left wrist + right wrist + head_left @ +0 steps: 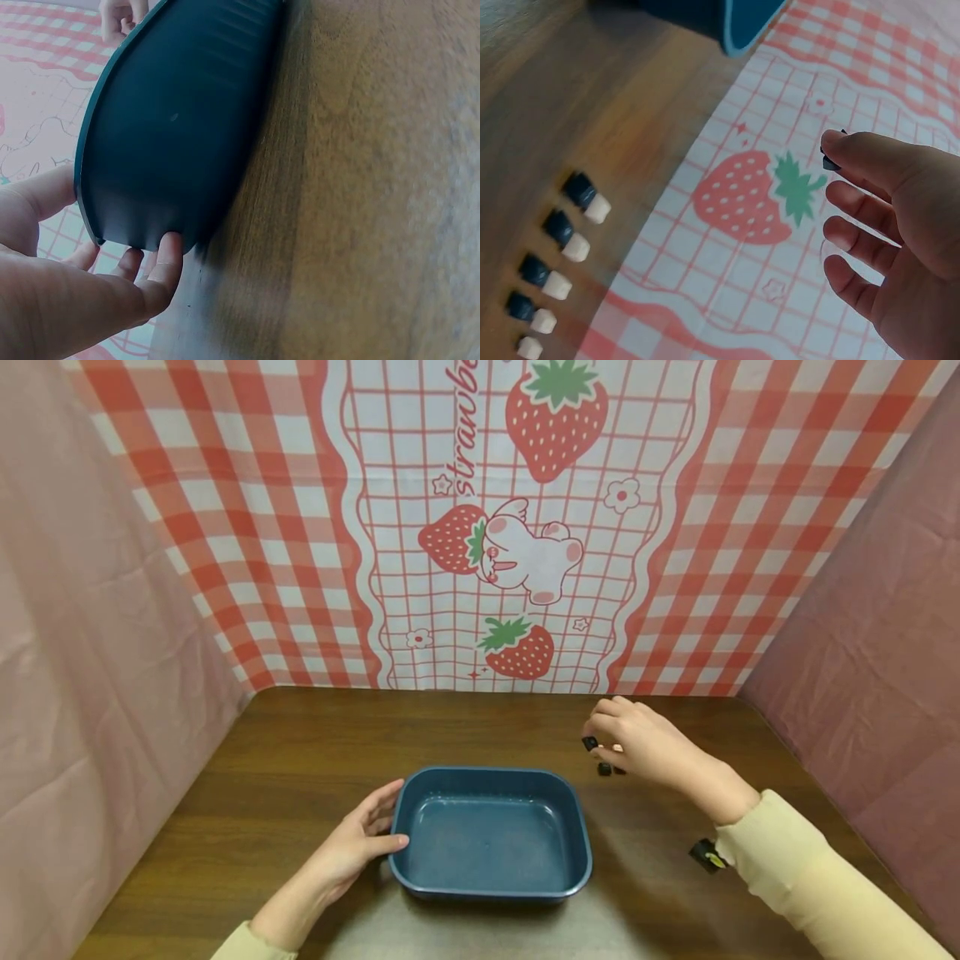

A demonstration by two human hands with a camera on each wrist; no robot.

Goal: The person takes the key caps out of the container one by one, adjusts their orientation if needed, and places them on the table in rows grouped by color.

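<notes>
In the head view my left hand (352, 847) holds the left end of a blue rectangular tray (491, 892). Its thumb lies over the rim, while the other fingers rest along the outer wall (169, 150) in the left wrist view. To the right of the tray and farther back, my right hand (639, 739) is raised over the table. Between its thumb and forefinger it pinches a small black block (830, 160); the remaining fingers are bent and hold nothing. Below, small black blocks (534, 268) lie paired with cream blocks (557, 286) in a row.
The tray stands on a dark wooden table (300, 752). A checked strawberry cloth (637, 635) hangs behind the back edge, with pink curtains (862, 635) at both sides. A small black item with a yellow-green mark (706, 855) shows beside the right sleeve.
</notes>
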